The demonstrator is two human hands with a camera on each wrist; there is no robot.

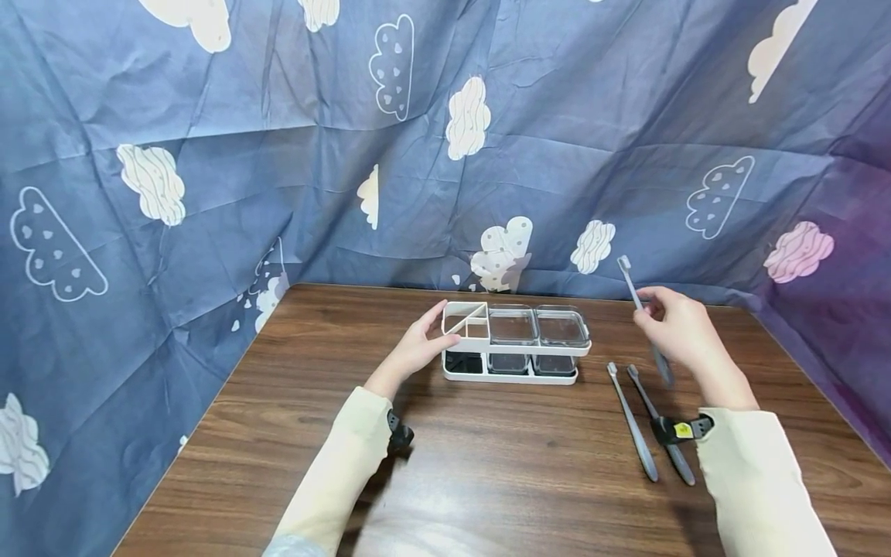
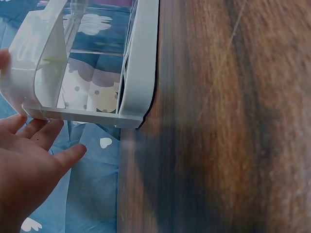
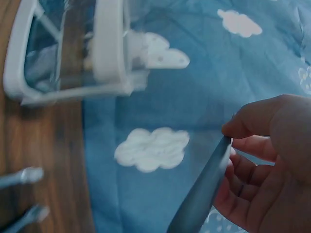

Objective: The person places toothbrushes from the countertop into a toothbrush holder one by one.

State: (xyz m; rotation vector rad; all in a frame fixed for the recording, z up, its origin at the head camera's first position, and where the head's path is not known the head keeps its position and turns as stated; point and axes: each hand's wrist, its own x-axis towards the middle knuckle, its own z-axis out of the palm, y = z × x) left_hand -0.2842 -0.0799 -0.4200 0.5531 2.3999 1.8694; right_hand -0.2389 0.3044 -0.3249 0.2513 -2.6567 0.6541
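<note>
At the back of the table stands a white two-tier organizer rack (image 1: 539,350). Its upper tier has a divided white section (image 1: 476,328) at the left and two clear bins (image 1: 513,326) beside it; darker bins show below. My left hand (image 1: 411,352) rests at the rack's left end, fingers extended against its white frame (image 2: 80,115) in the left wrist view. To the right of the rack, my right hand (image 1: 678,329) pinches a grey toothbrush (image 1: 635,294) between thumb and fingers, held above the table with its head up. Its thick handle (image 3: 199,199) shows in the right wrist view.
Two more grey toothbrushes, a left one (image 1: 632,425) and a right one (image 1: 650,406), lie side by side on the brown wooden table (image 1: 515,464), partly under my right wrist. A blue cloud-patterned cloth (image 1: 418,186) hangs behind the table and along its sides.
</note>
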